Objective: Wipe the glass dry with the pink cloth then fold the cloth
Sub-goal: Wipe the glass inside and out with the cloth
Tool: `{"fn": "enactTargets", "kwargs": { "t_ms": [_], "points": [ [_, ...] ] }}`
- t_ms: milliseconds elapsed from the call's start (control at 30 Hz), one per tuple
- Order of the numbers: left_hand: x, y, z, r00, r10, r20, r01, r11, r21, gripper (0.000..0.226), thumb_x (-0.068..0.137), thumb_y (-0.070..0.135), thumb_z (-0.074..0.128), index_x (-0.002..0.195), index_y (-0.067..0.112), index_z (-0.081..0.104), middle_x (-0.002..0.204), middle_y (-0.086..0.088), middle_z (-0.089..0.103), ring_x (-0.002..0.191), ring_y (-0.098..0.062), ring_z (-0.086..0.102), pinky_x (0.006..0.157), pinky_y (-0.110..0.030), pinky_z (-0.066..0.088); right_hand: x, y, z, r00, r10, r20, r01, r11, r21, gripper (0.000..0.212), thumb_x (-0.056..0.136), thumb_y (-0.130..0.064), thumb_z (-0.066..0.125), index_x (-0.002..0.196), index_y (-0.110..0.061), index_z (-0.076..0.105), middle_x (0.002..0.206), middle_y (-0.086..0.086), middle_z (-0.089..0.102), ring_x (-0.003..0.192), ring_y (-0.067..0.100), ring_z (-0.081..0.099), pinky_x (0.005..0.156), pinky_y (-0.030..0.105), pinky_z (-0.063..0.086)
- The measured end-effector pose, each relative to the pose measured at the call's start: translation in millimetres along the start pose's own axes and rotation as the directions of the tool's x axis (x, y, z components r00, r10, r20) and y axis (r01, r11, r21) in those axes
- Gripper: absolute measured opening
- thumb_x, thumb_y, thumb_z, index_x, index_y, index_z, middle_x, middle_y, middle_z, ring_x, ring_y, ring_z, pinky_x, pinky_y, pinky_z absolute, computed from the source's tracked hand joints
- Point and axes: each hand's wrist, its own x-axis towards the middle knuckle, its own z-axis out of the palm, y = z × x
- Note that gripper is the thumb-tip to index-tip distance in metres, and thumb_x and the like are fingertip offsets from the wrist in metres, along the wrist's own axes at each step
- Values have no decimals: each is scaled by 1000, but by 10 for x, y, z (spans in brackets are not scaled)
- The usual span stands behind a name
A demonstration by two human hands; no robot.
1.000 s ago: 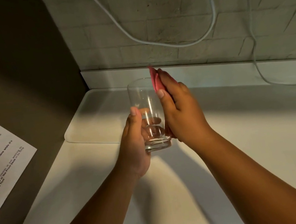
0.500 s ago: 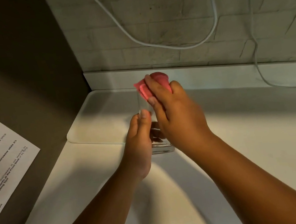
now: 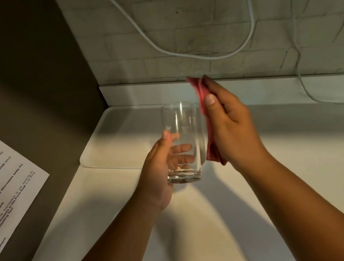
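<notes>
A clear drinking glass (image 3: 180, 127) is held upright above the counter by my left hand (image 3: 161, 169), whose fingers wrap its lower half. My right hand (image 3: 232, 129) grips a bunched pink cloth (image 3: 206, 123) and presses it along the glass's right outer wall. The cloth runs from above the rim down to near the base. Most of the cloth is hidden under my right palm.
A white tray (image 3: 111, 144) lies on the pale counter (image 3: 304, 178) behind the glass, against the brick wall. White cables (image 3: 200, 55) hang along the wall. A dark appliance side with a printed paper notice (image 3: 0, 181) stands at the left.
The right hand with the cloth moved off the glass's rim and top to its right side. The glass is uncovered again and the left hand still holds it.
</notes>
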Motion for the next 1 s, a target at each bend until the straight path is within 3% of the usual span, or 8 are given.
{"fn": "enactTargets", "kwargs": {
  "t_ms": [167,267,433,567,700,800,867,1000],
  "points": [
    [-26,35,-81,962,-163,220,241,884,-400,67,98,64,45,123,6,66,98,-22,70,76,-35,68,69,-39,56,-43,-31,-210,998,-10,-63,15,997,78,40,106,-29,45,146,-26,48,143,-14,53,129,-9,45,104,11,36],
    [6,-3,-75,942,-165,293,295,823,-485,72,98,66,42,130,6,63,101,-21,69,78,-33,67,70,-37,54,-111,-16,-217,999,-1,-35,3,998,57,40,106,-30,44,146,-28,47,143,-18,51,129,-10,44,104,10,36],
    [52,-6,-15,960,-136,243,239,849,-471,77,88,74,54,131,12,65,120,-26,68,80,-39,70,69,-42,59,-206,3,-208,999,36,-2,-36,999,13,41,106,-36,43,147,-35,45,145,-21,48,131,-10,41,101,6,34],
    [38,37,13,991,-61,115,103,908,-407,71,74,69,70,123,18,68,113,-16,70,91,-43,75,69,-48,61,-235,13,-215,999,36,-3,-36,999,11,41,105,-37,44,146,-37,45,145,-22,48,130,-12,41,102,7,34],
    [19,100,0,1000,-1,27,9,955,-296,58,81,62,63,124,23,69,115,-12,68,97,-32,72,74,-50,61,-320,-11,-202,1000,-23,15,23,1000,-1,40,105,-36,45,145,-40,43,137,-20,51,116,-17,50,89,5,43],
    [-8,109,26,1000,-15,6,16,976,-219,66,86,61,58,138,20,61,129,-23,61,105,-39,71,79,-57,60,-479,-51,-100,987,-131,96,145,976,-162,43,103,-41,43,147,-44,41,131,-14,54,118,-6,51,88,7,40],
    [-43,79,42,1000,-30,6,31,984,-175,64,96,59,50,140,14,62,136,-29,63,117,-42,68,90,-54,57,-593,-65,31,969,-160,190,216,921,-324,46,103,-47,37,148,-48,35,119,-11,54,97,1,56,74,12,45],
    [-48,-16,10,993,-50,109,69,983,-173,47,101,50,49,116,13,74,93,-7,78,89,-18,77,73,-29,62,-655,-122,255,945,-217,246,322,750,-577,47,103,-47,31,149,-42,37,107,-6,54,78,5,42,57,16,33]
  ]
}}
